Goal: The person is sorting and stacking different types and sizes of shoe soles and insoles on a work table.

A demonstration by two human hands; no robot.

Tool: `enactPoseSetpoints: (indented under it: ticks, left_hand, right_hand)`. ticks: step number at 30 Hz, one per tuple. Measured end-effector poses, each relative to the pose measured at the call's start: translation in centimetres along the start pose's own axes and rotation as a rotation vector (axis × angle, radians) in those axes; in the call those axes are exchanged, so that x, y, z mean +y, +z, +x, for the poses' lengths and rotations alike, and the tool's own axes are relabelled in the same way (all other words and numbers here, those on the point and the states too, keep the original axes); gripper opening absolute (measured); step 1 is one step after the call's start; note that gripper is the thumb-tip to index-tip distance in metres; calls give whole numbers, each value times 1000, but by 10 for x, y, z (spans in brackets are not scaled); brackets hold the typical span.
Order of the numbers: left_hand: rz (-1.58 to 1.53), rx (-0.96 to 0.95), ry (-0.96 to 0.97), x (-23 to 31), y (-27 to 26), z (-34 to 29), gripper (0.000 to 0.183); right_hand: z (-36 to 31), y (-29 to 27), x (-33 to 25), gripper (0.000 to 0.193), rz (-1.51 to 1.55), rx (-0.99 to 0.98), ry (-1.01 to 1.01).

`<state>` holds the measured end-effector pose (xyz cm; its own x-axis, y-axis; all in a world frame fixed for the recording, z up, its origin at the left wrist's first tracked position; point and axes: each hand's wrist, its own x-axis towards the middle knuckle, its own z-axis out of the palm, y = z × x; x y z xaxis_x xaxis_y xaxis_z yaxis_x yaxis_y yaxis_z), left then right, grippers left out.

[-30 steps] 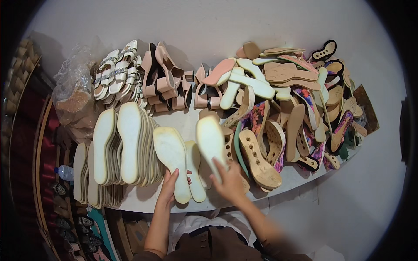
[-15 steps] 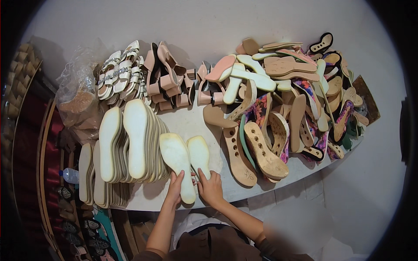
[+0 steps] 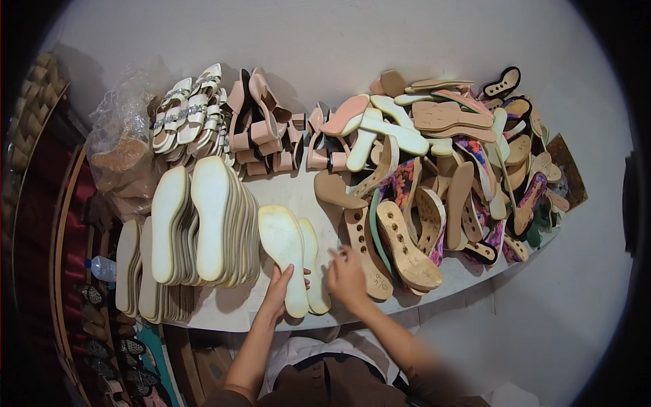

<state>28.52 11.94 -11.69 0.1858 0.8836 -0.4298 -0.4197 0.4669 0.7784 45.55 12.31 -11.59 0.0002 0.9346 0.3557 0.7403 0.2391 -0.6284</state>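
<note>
My left hand (image 3: 279, 288) grips a pale cream shoe insole (image 3: 283, 234) by its narrow part, thumb on top and fingertips showing past its right edge. A second cream insole (image 3: 314, 288) lies partly behind the first, beside those fingertips; whether my left hand also holds it I cannot tell. My right hand (image 3: 347, 277) is just right of this second insole, apart from it, fingers loosely bent and somewhat blurred, with nothing visible in them. Close to its knuckles is a tan wedge sole with holes (image 3: 366, 261).
Left of my hands stand tall stacks of cream insoles (image 3: 215, 217) and greyer ones (image 3: 146, 278). White sandals (image 3: 190, 112) and pink heeled sandals (image 3: 264, 129) are at the back. A heap of wooden and floral soles (image 3: 458, 197) covers the right side. A bottle (image 3: 103, 268) is at far left.
My right hand has let go of the second insole and moved right. That insole now sits closer behind the first, which has shifted slightly right in my left hand.
</note>
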Motion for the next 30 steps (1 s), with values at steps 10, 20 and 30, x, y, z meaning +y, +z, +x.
enactPoseSetpoints:
  ticks: [10, 20, 30]
  left_hand:
    - [71, -80, 34, 30, 74, 43, 33]
    - [-66, -106, -2, 30, 131, 83, 39]
    - [-199, -83, -119, 11, 128, 71, 67]
  right_hand:
    - [223, -126, 121, 37, -177, 249, -180]
    - [303, -147, 163, 45, -740, -501, 305]
    - [315, -180, 121, 32, 671, 244, 35]
